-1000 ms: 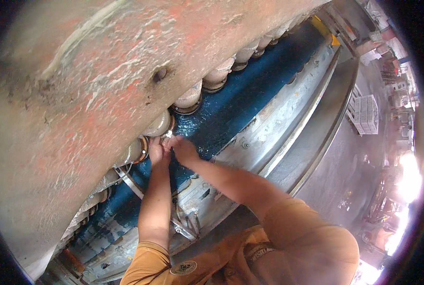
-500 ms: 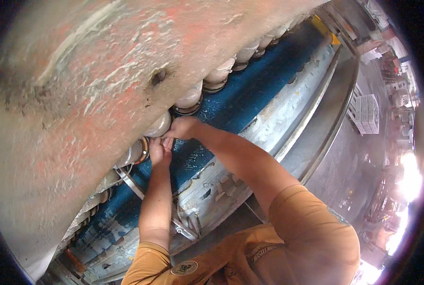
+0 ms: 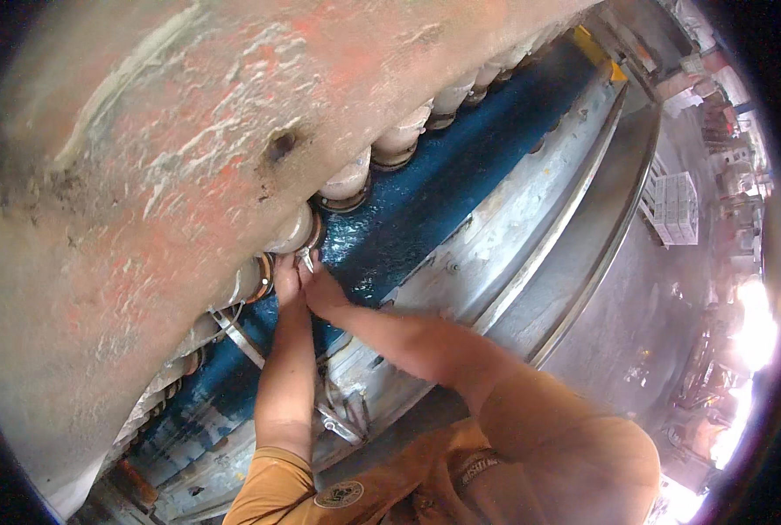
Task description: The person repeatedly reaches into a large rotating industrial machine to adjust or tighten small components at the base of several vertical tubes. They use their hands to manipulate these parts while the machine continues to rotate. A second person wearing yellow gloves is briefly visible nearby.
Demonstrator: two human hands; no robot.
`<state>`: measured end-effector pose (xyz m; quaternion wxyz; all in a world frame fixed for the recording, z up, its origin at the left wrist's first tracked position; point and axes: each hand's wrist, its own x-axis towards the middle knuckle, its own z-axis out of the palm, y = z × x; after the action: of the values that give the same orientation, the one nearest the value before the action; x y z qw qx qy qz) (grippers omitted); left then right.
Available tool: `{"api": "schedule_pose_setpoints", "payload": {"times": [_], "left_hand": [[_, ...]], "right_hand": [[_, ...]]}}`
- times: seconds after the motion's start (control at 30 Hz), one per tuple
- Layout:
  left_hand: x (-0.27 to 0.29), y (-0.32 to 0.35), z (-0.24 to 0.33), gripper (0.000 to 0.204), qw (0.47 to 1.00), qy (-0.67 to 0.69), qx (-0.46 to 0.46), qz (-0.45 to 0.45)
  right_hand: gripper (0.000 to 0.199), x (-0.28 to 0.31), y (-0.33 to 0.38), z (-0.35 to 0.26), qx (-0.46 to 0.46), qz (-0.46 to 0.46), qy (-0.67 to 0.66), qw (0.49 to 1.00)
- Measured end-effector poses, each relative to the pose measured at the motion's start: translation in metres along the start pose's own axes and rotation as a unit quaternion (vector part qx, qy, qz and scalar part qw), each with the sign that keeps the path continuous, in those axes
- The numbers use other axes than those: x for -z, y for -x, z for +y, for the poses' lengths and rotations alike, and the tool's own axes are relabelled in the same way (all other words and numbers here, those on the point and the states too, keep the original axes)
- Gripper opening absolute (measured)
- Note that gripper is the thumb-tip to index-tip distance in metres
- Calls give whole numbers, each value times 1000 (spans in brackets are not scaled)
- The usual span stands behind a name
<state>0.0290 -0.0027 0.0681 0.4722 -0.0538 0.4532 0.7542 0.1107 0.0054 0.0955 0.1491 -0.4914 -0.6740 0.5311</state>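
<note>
My two hands are side by side at the lower edge of a rounded whitish fitting [image 3: 291, 229] with a dark ring round its end. The left hand [image 3: 287, 278] reaches up against this edge; its fingers look bent and closed, and what they hold is hidden. Just beside it, my right hand [image 3: 322, 291] pinches a small shiny metal piece [image 3: 306, 260], too small to name, near the ring. Another fitting with a brown-orange band [image 3: 265, 277] sits right by my left hand. Under both hands lies a wet-looking blue surface [image 3: 355, 254].
A large stained pale-and-reddish surface [image 3: 163, 175] fills the upper left. More rounded fittings [image 3: 347, 182] line its edge. Below the blue strip runs a worn metal ledge [image 3: 487, 236]. A metal bar [image 3: 240, 337] crosses near my left forearm. White crates [image 3: 672, 208] stand on the floor at right.
My right hand has come down from the right side of the fitting to its lower edge, the elbow lower too. The shiny metal piece now shows. My left hand stays nearly in place.
</note>
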Motion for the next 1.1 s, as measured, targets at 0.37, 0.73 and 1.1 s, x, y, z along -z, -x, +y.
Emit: {"api": "schedule_pose_setpoints", "payload": {"times": [0.37,0.73,1.1], "left_hand": [[10,-6,-5,31,997,76,0,-8],[-7,2,-3,35,996,89,3,-1],[-10,6,0,37,997,70,8,21]], "right_hand": [[38,81,-63,9,299,-213,159,917],[47,81,-93,-1,285,-245,246,893],[48,98,-102,-28,194,-321,328,867]]}}
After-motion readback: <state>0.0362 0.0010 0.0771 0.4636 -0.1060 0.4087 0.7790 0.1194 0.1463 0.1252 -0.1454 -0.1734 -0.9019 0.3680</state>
